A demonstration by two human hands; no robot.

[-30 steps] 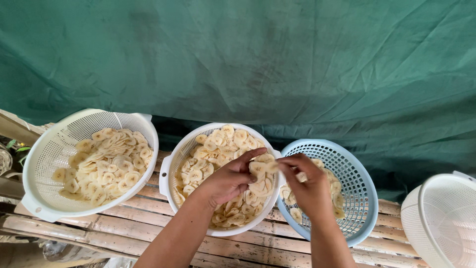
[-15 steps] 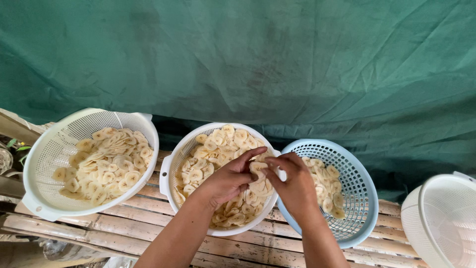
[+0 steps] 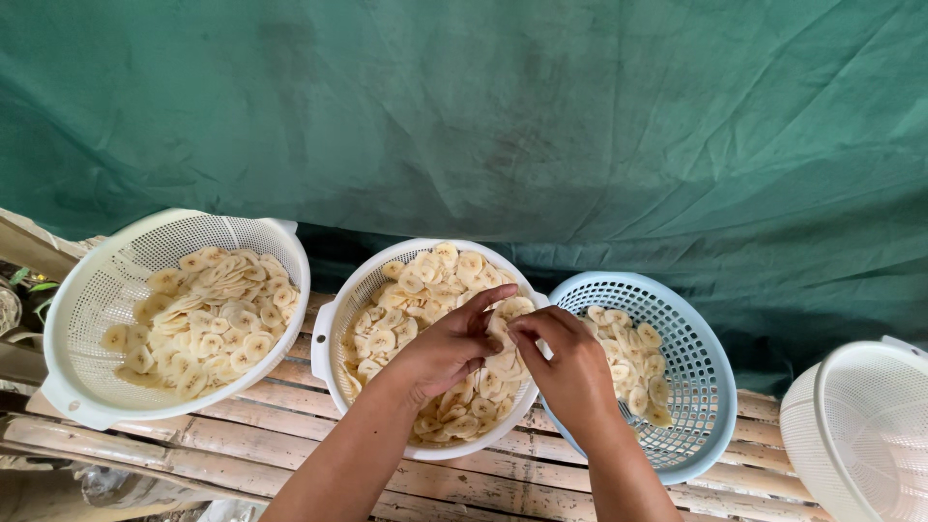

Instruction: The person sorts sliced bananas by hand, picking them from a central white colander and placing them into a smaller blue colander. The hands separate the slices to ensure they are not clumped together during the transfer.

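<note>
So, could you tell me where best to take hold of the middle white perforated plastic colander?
Probably by the small flat handle jutting from the left rim of the middle white perforated plastic colander, coming from the left: that side is free, while both hands and the blue basket crowd its right.

Far-right white colander (image 3: pixel 870 435) cut by frame edge; slices under hands (image 3: pixel 454 346) hidden, possibly several

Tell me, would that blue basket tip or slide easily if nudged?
Probably yes. The blue basket looks like thin perforated plastic with only a few banana slices inside, so likely light. Its rim leans against the middle white colander, which may steady it.
</note>
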